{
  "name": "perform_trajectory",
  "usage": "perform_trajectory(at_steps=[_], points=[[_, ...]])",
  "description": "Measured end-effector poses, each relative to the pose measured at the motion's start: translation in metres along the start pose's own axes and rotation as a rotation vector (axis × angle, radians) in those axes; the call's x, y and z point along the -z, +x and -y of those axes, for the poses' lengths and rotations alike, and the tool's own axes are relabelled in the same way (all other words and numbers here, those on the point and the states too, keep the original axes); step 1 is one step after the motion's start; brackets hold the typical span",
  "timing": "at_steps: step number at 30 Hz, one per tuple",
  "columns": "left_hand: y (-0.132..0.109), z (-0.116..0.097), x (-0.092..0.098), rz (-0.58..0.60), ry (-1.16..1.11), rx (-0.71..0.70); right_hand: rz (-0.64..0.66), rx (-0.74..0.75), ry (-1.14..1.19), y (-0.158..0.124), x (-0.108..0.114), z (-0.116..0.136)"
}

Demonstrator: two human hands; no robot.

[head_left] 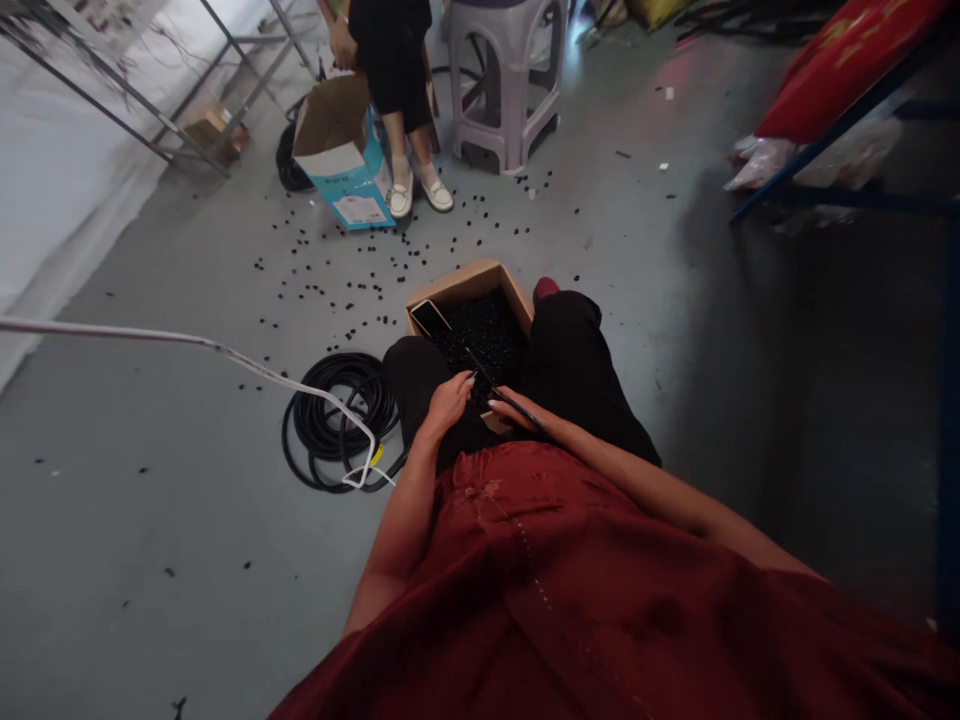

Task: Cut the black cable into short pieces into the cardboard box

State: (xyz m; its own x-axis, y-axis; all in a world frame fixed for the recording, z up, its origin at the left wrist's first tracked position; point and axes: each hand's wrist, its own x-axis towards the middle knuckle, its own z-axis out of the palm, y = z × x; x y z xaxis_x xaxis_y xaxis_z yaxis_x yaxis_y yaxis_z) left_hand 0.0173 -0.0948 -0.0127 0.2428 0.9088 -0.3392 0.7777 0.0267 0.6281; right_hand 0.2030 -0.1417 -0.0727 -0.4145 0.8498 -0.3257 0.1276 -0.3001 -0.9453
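Holding thin black cable (504, 386) over box (450, 285) of black pieces (480, 340)

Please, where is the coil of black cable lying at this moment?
In the head view, the coil of black cable lies on the grey floor on the person's left side, beside their left leg and left of the cardboard box of small black pieces.
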Motion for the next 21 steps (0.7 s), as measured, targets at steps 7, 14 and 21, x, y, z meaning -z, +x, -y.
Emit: perform_trajectory(at_steps=[7, 14, 21], points=[[-0.005, -0.009, -0.008, -0.037, 0.244, 0.05, -0.056, 0.002, -0.146, 0.001, -0.002, -0.001], [-0.014, -0.019, -0.02, 0.006, 0.518, 0.052, -0.147, -0.08, -0.258, 0.01, -0.005, -0.002], [-0.004, -0.013, -0.02, -0.088, 0.299, 0.111, -0.171, -0.124, -0.205, 0.014, -0.005, -0.006]])
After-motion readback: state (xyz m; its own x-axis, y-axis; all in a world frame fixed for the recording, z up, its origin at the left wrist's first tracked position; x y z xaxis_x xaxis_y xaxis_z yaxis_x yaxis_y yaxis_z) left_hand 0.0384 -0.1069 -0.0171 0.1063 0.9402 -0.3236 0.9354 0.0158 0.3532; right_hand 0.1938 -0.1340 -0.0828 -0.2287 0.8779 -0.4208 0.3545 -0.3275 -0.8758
